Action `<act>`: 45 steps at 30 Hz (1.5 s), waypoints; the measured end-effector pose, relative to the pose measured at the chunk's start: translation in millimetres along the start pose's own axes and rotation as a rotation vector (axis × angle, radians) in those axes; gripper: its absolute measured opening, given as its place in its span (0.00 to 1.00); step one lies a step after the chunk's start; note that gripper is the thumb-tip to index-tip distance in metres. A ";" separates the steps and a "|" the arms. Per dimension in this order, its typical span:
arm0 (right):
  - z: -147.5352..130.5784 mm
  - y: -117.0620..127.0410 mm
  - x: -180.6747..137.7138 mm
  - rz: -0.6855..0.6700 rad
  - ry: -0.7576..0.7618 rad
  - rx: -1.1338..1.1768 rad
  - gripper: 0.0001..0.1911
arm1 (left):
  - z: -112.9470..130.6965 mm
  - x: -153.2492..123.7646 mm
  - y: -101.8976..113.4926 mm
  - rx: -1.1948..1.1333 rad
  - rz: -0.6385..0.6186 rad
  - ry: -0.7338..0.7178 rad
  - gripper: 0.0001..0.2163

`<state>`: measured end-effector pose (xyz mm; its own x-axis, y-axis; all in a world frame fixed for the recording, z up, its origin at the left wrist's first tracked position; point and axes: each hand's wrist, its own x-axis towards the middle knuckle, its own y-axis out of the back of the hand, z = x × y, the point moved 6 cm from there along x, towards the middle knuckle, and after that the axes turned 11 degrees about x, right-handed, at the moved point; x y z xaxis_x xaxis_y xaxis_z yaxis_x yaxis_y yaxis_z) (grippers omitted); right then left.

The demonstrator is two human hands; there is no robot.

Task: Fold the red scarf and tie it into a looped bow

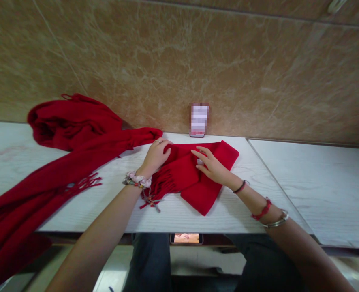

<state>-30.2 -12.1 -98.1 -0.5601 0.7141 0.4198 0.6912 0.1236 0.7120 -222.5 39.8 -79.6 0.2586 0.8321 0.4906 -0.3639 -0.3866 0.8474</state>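
A folded red scarf [204, 190] with a fringe at its left end lies on the white table [179, 215] in front of me. My left hand [156, 156] is curled over the scarf's upper left edge, gripping the cloth. Lying flat on top of the fold is my right hand [211, 164], fingers stretched out and pressing down. Both wrists wear bracelets.
A second long red scarf [60, 154] sprawls across the table's left side and hangs off its front edge. A phone [199, 119] leans upright against the marble wall. Another phone [186, 238] lies on my lap under the table edge. A second white table [319, 190] adjoins on the right.
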 end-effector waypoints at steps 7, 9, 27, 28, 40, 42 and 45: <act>7.2 -2.9 5.8 0.000 0.072 0.010 0.33 | -11.7 0.5 -4.8 0.065 0.007 0.054 0.13; 9.2 -6.3 7.7 -0.026 0.095 0.017 0.34 | -13.6 0.2 -7.4 0.060 -0.008 0.063 0.13; 11.4 -0.1 10.5 0.034 0.035 0.021 0.11 | -21.1 -2.2 -18.8 0.060 -0.063 0.035 0.14; 11.5 0.9 9.9 0.052 0.037 0.036 0.12 | -21.2 -2.3 -18.7 0.055 -0.062 0.035 0.13; 12.7 9.2 3.6 0.178 0.041 0.080 0.12 | 35.0 -9.9 9.5 -0.301 -0.296 -0.219 0.16; 14.9 10.5 2.6 0.181 0.032 0.065 0.12 | 47.2 -17.5 8.9 -0.319 -0.426 -0.292 0.19; 16.6 11.6 1.8 0.176 0.029 0.047 0.12 | 47.8 -21.0 6.1 -0.269 -0.445 -0.263 0.21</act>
<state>-15.7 2.1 -98.4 -0.4412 0.7072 0.5525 0.8000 0.0310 0.5992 -187.4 1.0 -75.1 0.6399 0.7511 0.1624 -0.3750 0.1208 0.9191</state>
